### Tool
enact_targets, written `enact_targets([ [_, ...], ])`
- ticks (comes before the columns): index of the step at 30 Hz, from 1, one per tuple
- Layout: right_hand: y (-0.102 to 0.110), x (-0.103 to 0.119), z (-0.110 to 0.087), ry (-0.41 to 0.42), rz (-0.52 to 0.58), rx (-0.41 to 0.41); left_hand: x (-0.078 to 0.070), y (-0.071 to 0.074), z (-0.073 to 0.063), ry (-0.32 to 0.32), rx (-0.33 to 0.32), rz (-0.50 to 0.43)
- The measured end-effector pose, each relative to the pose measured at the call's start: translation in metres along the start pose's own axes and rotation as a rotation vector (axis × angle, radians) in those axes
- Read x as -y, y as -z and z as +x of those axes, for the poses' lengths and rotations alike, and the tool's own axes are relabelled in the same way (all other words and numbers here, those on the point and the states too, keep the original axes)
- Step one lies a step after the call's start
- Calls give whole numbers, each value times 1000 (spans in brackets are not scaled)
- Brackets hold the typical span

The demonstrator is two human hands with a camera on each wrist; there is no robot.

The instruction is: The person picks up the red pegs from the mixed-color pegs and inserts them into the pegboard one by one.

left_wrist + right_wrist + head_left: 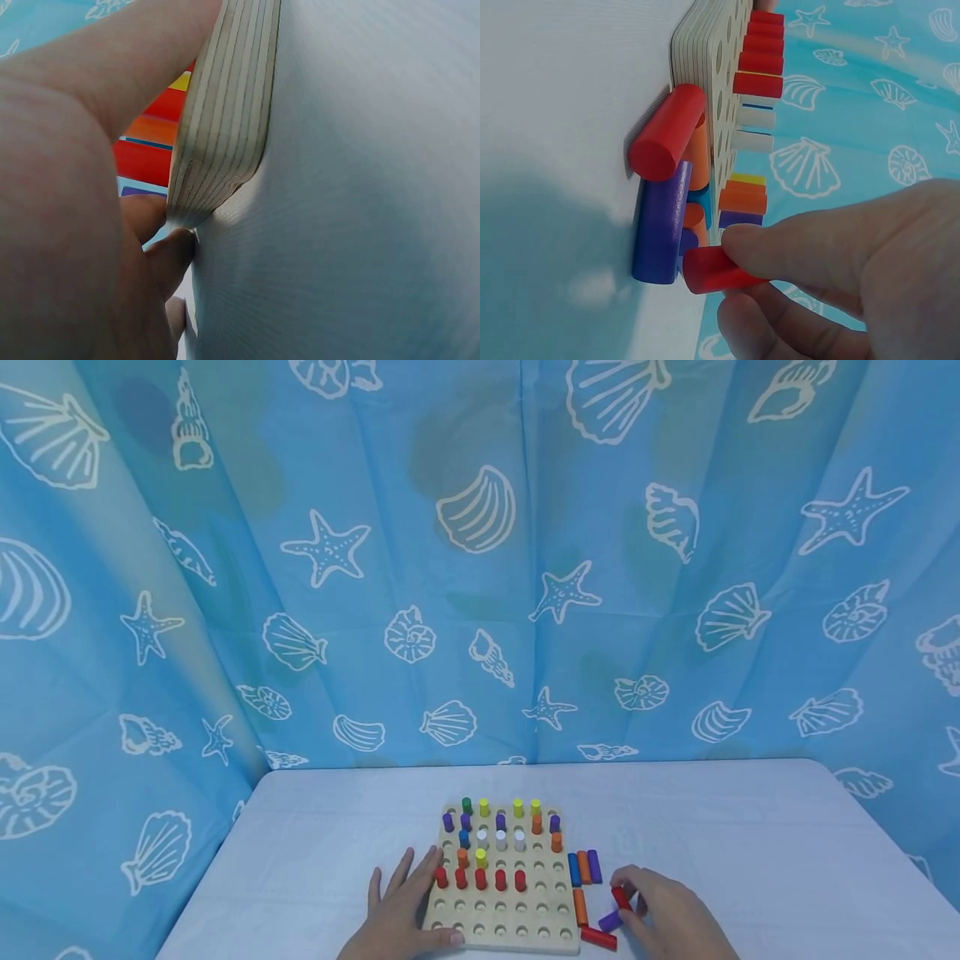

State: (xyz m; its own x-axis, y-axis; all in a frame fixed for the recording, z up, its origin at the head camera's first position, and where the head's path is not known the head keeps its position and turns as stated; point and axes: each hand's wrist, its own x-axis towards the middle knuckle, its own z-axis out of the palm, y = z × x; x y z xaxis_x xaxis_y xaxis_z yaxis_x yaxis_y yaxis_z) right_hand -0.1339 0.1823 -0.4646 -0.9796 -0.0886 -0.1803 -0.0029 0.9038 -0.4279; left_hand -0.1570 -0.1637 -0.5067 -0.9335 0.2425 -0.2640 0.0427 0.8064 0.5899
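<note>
My right hand (pixel 671 910) pinches a red peg (pixel 621 898) between thumb and fingers, to the right of a wooden pegboard (pixel 517 935). In the right wrist view, that red peg (pixel 711 271) is raised near a purple peg (pixel 661 225) lying on the table. Another red peg (pixel 667 131) lies beside the board's corner. My left hand (pixel 401 914) rests at the board's front left corner, fingers spread along its left side and thumb along the front edge. Several red pegs (pixel 480 879) stand in one row of holes; yellow, purple, white, orange, blue and green pegs stand farther back.
Right of the board lie a blue peg (pixel 574 869), orange pegs (pixel 581 907) and a purple peg (pixel 594 866). The table (pixel 337 827) has a white cover. A blue shell-patterned curtain (pixel 480 593) hangs behind and at the sides.
</note>
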Motion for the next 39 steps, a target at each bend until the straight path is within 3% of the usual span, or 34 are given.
enact_targets([
  [23, -1, 17, 5, 37, 5, -54, 1, 0, 1, 10, -4, -1],
  [39, -1, 26, 8, 25, 18, -38, 0, 0, 2, 17, -2, -8],
])
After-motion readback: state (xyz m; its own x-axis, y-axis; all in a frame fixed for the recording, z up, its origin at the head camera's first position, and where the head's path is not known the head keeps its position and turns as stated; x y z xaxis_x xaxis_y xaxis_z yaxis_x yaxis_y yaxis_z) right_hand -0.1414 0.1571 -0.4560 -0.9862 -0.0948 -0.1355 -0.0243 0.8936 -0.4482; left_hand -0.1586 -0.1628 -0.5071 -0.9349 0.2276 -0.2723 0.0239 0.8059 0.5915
